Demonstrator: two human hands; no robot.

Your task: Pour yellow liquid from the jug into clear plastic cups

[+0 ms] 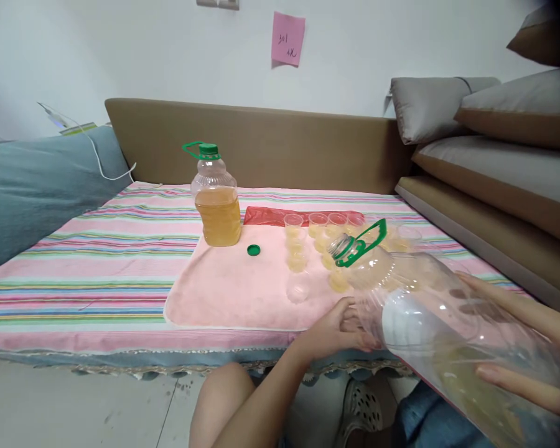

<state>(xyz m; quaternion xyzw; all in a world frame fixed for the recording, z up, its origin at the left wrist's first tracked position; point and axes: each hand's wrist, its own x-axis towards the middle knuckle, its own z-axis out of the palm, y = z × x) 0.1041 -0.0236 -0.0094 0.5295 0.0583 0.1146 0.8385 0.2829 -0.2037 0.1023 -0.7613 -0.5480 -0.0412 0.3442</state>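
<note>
A large clear plastic bottle (420, 311) with a green carry handle and no cap lies tilted across the right side, its mouth pointing left and slightly up. Pale yellow liquid rests in its lower end. My left hand (338, 333) is closed against the bottle's near side, below its shoulder. Around the bottom end wraps my right hand (527, 336), fingers on both sides. Behind the bottle stand rows of clear plastic cups (297, 258), several with yellow liquid; some are hidden by it. One cup (298, 291) at the near left looks empty.
A second bottle (219, 211) of amber liquid stands upright, capped in green, with a loose green cap (253, 250) nearby. A pink cloth (233, 286) covers part of the striped sheet (98, 249). Behind the cups lies red plastic (270, 216). Cushions (504, 162) are stacked at right.
</note>
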